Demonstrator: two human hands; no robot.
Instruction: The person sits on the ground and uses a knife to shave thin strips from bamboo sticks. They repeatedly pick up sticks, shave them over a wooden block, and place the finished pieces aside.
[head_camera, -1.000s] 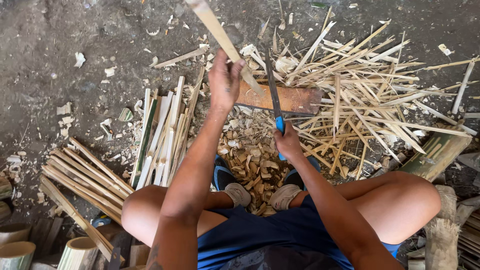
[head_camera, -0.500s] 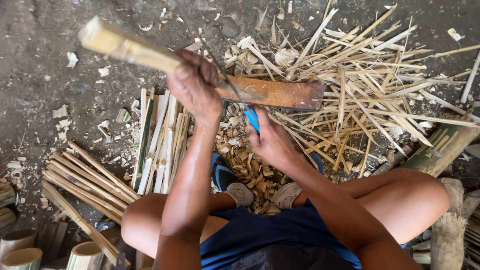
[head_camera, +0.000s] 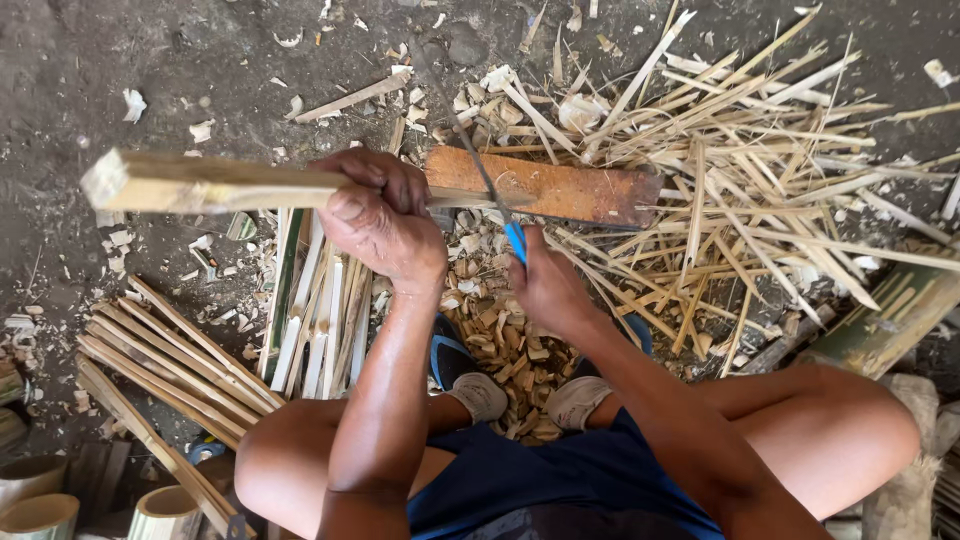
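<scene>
My left hand grips a pale bamboo strip that lies nearly level, its cut end pointing left and its other end resting on a reddish wooden block. A thin saw with a blue handle is in my right hand; its dark blade slants up and away across the strip, just right of my left hand. I sit on the ground with my knees spread wide and my feet under the block.
A heap of thin bamboo splinters covers the ground to the right. Trimmed strips lie in a row beside my left knee, longer slats further left. Short offcuts pile between my feet. Bamboo tube sections stand at lower left.
My left hand swung the bamboo strip from pointing up and away down to nearly level across the block. My right hand brought the saw in against it.
</scene>
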